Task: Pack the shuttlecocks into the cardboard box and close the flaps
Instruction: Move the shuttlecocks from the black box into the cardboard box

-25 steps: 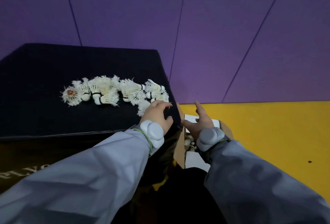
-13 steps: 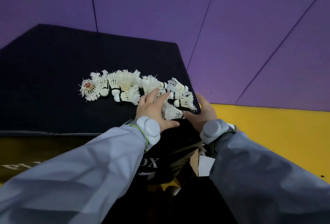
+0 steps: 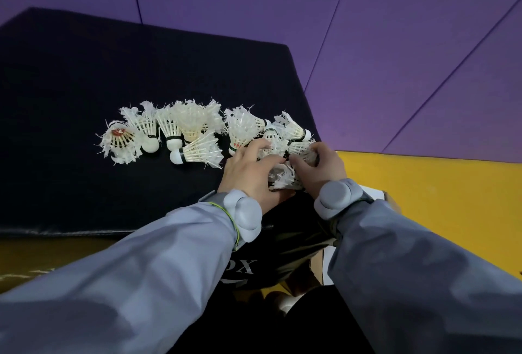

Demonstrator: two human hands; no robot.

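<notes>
Both hands curled around a clump of shuttlecocks (image 3: 282,175) at the near right corner of the black tabletop (image 3: 70,99): left hand (image 3: 248,173) fingers (image 3: 254,146) half-closed over them, right hand (image 3: 322,167) clenched on the feathers. More shuttlecocks (image 3: 195,130) lay left of the fingers. Below the wrists, letters "OX" (image 3: 243,266) showed; the cardboard box (image 3: 316,264) was mostly hidden there.

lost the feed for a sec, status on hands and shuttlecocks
Left hand and right hand both closed on the near shuttlecocks. Rest of the pile loose on the black mat. Cardboard box mostly hidden below the arms.

Both hands (image 3: 285,168) around shuttlecocks (image 3: 282,150)
</notes>
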